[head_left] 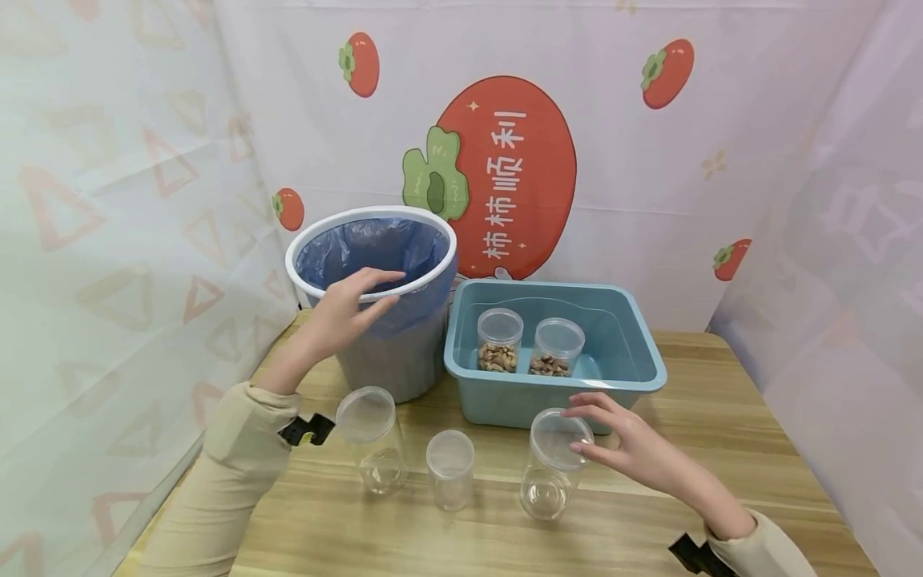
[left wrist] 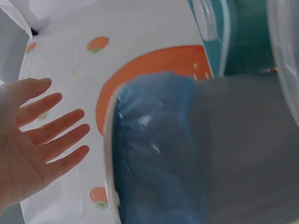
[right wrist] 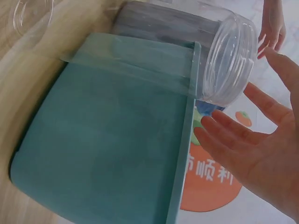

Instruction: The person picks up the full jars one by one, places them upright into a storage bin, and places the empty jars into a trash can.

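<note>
A reach for the clear jar (head_left: 546, 486), rightmost of 3 before the tub (head_left: 497, 407), is judged in hand. Nothing is held by the spread left hand (head_left: 346, 312) near the bin (head_left: 397, 361). The right hand (head_left: 629, 449) is unclenched at the lid (head_left: 551, 437), contact unclear; a pinch is called for.

Wood-grain table (head_left: 721, 433): three clear jars (head_left: 451, 474) (middle one smallest); behind them, lined bin (head_left: 392, 361), blue basin (head_left: 519, 402).

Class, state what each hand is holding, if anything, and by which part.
Nothing is held: the left hand hangs empty near the bin, and the right hand is beside a jar lid without gripping it.
</note>
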Demonstrator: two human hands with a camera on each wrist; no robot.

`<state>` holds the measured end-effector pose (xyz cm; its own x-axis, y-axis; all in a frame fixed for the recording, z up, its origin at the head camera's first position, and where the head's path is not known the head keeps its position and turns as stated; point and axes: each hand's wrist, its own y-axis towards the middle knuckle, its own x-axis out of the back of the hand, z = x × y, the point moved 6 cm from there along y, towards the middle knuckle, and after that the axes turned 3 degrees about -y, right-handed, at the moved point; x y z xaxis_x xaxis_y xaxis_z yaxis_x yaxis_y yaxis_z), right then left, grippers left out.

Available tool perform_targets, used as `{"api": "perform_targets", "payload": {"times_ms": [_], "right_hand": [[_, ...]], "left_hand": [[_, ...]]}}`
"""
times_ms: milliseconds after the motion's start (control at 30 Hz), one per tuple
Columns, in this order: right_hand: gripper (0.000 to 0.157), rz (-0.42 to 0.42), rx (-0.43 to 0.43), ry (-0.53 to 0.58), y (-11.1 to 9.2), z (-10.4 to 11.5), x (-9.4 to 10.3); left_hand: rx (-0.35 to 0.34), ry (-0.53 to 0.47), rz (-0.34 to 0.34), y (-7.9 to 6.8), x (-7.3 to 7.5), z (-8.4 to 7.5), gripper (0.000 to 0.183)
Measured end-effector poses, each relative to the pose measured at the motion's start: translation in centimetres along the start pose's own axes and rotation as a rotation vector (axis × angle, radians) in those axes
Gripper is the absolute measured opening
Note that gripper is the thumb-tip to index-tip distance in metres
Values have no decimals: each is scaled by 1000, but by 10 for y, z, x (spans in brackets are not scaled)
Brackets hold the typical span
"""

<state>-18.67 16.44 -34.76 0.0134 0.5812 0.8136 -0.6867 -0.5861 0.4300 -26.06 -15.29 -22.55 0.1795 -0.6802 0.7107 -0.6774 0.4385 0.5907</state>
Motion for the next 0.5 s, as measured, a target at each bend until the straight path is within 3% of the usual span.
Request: {"api": "perform_targets", "payload": {"times_ms": [167,367,500], "right_hand": [[41,-1,-14,-7,-4,-1,-5],[52,22,-46,15,-8,-4,-15],[56,28,-55,23,-8,-4,-20]], "left_hand": [[47,39,-91,-18,12,21,32],[29,47,-245,-34,23,46,29],[40,57,-291,-41,27,58,29]]}}
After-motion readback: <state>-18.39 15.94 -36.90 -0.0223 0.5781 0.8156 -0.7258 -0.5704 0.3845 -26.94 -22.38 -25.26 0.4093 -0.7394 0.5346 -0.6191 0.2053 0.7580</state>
